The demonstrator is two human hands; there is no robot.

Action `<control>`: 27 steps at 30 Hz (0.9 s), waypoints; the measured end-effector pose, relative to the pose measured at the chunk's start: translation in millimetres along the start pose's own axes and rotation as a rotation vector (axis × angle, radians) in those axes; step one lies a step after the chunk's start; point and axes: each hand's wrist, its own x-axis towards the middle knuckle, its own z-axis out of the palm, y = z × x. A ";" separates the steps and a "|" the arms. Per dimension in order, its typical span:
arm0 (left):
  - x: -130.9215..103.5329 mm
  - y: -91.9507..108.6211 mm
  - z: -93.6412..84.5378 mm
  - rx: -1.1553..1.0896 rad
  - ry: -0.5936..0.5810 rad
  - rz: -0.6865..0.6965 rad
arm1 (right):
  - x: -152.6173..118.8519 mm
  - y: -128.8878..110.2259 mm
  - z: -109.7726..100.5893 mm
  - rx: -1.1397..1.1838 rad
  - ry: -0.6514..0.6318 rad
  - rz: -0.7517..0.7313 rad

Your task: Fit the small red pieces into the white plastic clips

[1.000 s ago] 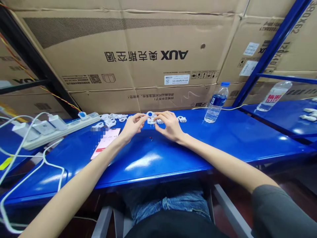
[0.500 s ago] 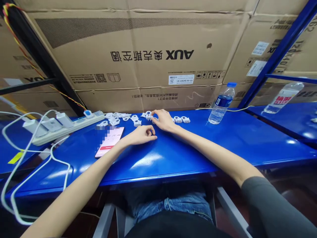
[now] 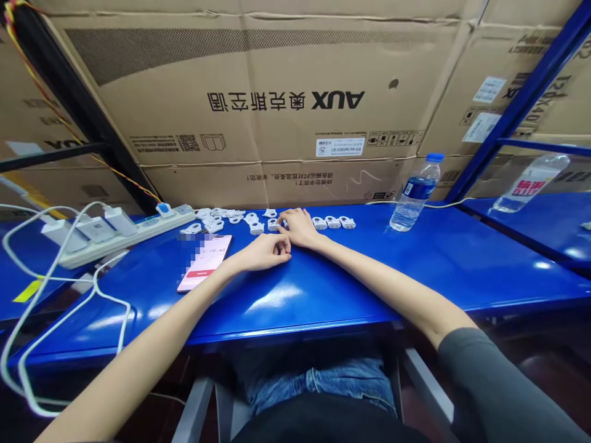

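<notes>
Several white plastic pieces with rings (image 3: 214, 224) lie in a loose cluster at the back left of the blue table. More of them (image 3: 333, 222) stand in a short row to the right of my hands. My right hand (image 3: 298, 228) reaches over the row, its fingertips at a white piece (image 3: 273, 225) that they partly cover. Just in front and to the left, my left hand (image 3: 268, 251) rests on the table with curled fingers, thumb near the index finger; whatever it may hold is too hidden to make out.
A phone (image 3: 205, 263) lies left of my left hand. Behind it is a power strip (image 3: 133, 237) with chargers and white cables. A water bottle (image 3: 412, 194) stands at the right, another bottle (image 3: 530, 183) beyond the blue post. Large cartons (image 3: 277, 55) form the back.
My right hand has moved slightly left and toward me, with the white piece under its fingertips shifted nearer. The left hand stays almost where it was.
</notes>
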 end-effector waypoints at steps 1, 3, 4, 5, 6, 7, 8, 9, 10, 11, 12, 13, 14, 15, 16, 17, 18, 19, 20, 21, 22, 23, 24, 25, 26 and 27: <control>0.1 -0.2 0.2 0.003 0.001 0.006 | -0.4 -0.1 -0.3 -0.001 0.001 0.000; 0.4 -0.6 0.5 0.010 0.004 0.012 | -0.6 0.0 -0.3 -0.003 -0.005 0.001; 0.5 -0.6 0.7 0.015 0.005 0.013 | -0.6 0.1 0.0 -0.005 -0.007 0.002; 0.6 -0.5 1.0 0.017 0.006 0.014 | -0.5 0.3 0.5 -0.007 -0.008 0.002; 0.6 -0.3 1.2 0.015 0.007 0.015 | -0.6 0.6 1.1 -0.009 -0.006 0.004; 0.6 0.1 1.4 0.010 0.010 0.013 | -0.7 0.9 1.6 -0.011 -0.003 0.005; 0.5 0.5 1.6 0.001 0.016 0.011 | -1.0 1.1 2.0 -0.011 0.001 0.005; 0.3 0.9 1.7 -0.010 0.021 0.009 | -1.5 1.2 2.3 -0.008 0.007 0.004; 0.1 1.3 1.8 -0.021 0.025 0.008 | -2.1 1.1 2.4 -0.003 0.012 0.001; -0.1 1.5 1.9 -0.030 0.028 0.006 | -2.7 0.8 2.3 0.002 0.017 -0.003; -0.4 1.6 1.9 -0.038 0.028 0.005 | -3.1 0.4 2.0 0.007 0.022 -0.006; -0.7 1.5 1.9 -0.044 0.023 0.003 | -3.2 -0.2 1.5 0.010 0.029 -0.010; -1.1 1.4 1.7 -0.051 0.017 0.000 | -2.8 -1.0 0.9 0.012 0.036 -0.011; -1.4 1.3 1.5 -0.060 0.011 -0.002 | -1.8 -1.7 0.2 0.013 0.044 -0.014; -1.9 1.5 1.2 -0.073 0.003 -0.001 | -0.3 -2.4 -0.5 0.016 0.050 -0.027; -2.4 2.0 0.8 -0.097 -0.013 0.004 | 1.8 -3.0 -1.2 0.021 0.051 -0.050; -3.0 3.2 0.2 -0.128 -0.040 0.014 | 4.3 -3.6 -1.9 0.026 0.047 -0.079; -3.8 5.0 -0.4 -0.164 -0.077 0.029 | 7.1 -4.0 -2.5 0.030 0.040 -0.112; -4.7 7.4 -1.1 -0.203 -0.124 0.044 | 9.9 -4.6 -2.8 0.034 0.029 -0.146; -5.7 10.3 -1.9 -0.242 -0.177 0.057 | 12.6 -5.2 -2.7 0.037 0.016 -0.176; -6.8 13.5 -2.7 -0.274 -0.226 0.068 | 15.1 -6.1 -2.3 0.038 0.006 -0.201; -7.8 16.7 -3.6 -0.305 -0.271 0.073 | 17.3 -7.4 -1.3 0.039 -0.002 -0.223; -8.7 19.5 -4.6 -0.330 -0.305 0.073 | 19.2 -8.9 0.1 0.039 -0.008 -0.244; -9.5 21.8 -5.5 -0.353 -0.330 0.067 | 20.9 -10.7 2.1 0.038 -0.015 -0.262; -10.0 23.4 -6.4 -0.371 -0.349 0.060 | 22.4 -12.7 4.4 0.035 -0.023 -0.277; -10.3 24.2 -7.1 -0.383 -0.360 0.053 | 23.9 -14.9 6.9 0.031 -0.029 -0.288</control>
